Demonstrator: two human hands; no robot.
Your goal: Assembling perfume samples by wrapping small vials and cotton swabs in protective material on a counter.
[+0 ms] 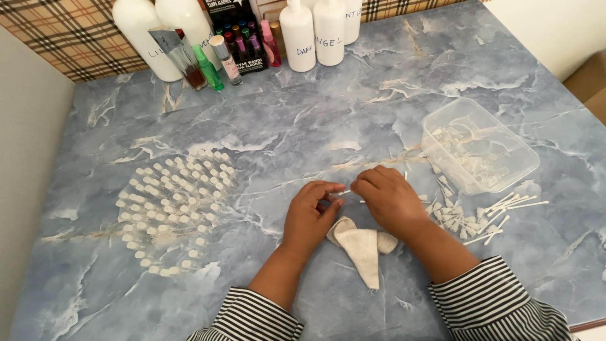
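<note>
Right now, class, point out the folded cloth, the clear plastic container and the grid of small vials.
folded cloth (363,249), head view, middle of the fold.
clear plastic container (505,136), head view, far rim.
grid of small vials (173,205), head view, centre vials.

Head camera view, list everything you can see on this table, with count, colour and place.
Table: one, blue-grey marble pattern, fills the view.
Small vials: many, clear with white caps, standing in rows at left.
Plastic tub: one, clear, at right, small white parts inside.
Loose applicator parts: a scattered pile, white, in front of the tub.
Cloth: one, off-white, folded, below the hands.
Large bottles: about six, white, along the back edge.
Small bottles: several, green, pink, brown and clear, at back by a dark box.
Thin stick: one, white, between the two hands.
Left hand: one, fingertips pinching the stick, striped sleeve.
Right hand: one, fingers closed at the stick, striped sleeve.
</note>
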